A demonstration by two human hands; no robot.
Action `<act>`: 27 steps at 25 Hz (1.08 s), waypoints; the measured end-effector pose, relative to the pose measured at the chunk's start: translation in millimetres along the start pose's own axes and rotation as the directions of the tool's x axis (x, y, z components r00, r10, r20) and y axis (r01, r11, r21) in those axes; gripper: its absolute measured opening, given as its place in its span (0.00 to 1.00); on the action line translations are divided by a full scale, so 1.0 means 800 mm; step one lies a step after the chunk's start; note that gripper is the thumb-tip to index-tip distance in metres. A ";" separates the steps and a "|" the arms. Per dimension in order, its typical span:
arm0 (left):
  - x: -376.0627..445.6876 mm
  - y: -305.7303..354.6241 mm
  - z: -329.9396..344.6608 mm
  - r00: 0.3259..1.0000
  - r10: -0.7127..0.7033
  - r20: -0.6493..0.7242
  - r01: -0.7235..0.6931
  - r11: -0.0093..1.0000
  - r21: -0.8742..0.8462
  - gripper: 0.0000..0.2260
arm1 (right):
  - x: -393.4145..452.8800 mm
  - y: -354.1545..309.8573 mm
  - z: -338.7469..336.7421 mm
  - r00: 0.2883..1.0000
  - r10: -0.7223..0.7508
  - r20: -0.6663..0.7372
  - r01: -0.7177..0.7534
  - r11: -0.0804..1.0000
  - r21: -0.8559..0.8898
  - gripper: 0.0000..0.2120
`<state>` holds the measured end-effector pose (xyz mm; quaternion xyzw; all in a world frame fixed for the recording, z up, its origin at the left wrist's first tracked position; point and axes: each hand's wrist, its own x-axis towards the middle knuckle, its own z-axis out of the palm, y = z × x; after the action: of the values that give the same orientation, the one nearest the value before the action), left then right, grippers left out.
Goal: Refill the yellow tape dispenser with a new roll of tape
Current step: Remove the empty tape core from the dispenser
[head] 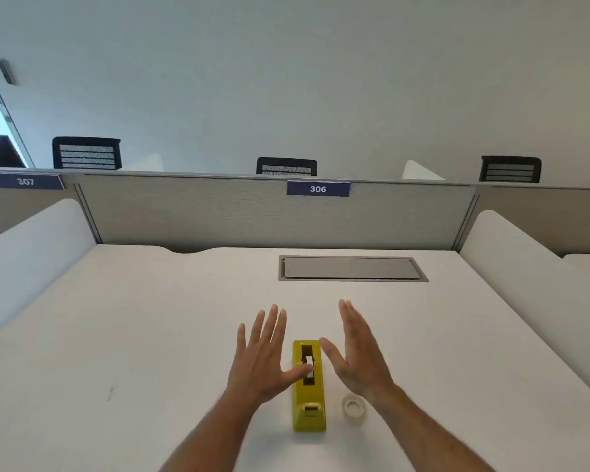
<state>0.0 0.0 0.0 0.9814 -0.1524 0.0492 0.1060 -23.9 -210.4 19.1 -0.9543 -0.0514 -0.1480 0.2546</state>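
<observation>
The yellow tape dispenser stands lengthwise on the white desk, its cutter end toward me. A small white core shows in its top slot. My left hand hovers on its left with fingers spread and straight, the thumb reaching over the slot. My right hand is held flat and edge-on just right of the dispenser, fingers straight, holding nothing. A clear roll of tape lies flat on the desk right of the dispenser's near end, below my right wrist.
A grey cable hatch is set into the desk behind my hands. A grey partition with the label 306 closes the far edge, white side panels flank the desk, and black chair backs show beyond.
</observation>
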 end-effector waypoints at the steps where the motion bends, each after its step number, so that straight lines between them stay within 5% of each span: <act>1: -0.003 0.001 0.004 0.999 0.010 0.048 -0.008 1.000 -0.024 0.50 | -0.004 0.000 0.003 0.998 0.009 0.056 -0.010 0.999 0.033 0.36; 10: -0.014 0.014 0.031 0.968 0.029 0.250 0.029 0.974 -0.226 0.44 | -0.011 -0.001 0.028 0.911 -0.035 0.411 0.057 0.998 -0.041 0.31; 27: -0.005 0.014 0.038 0.979 -0.004 0.203 0.078 0.930 -0.359 0.48 | 0.020 -0.005 0.037 0.931 -0.052 0.362 0.101 0.988 -0.117 0.20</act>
<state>-5.6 -15.7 -28.2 0.9476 -0.1479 -0.0804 0.2715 -1.8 -191.7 1.7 -0.9774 -0.1240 0.0151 0.1708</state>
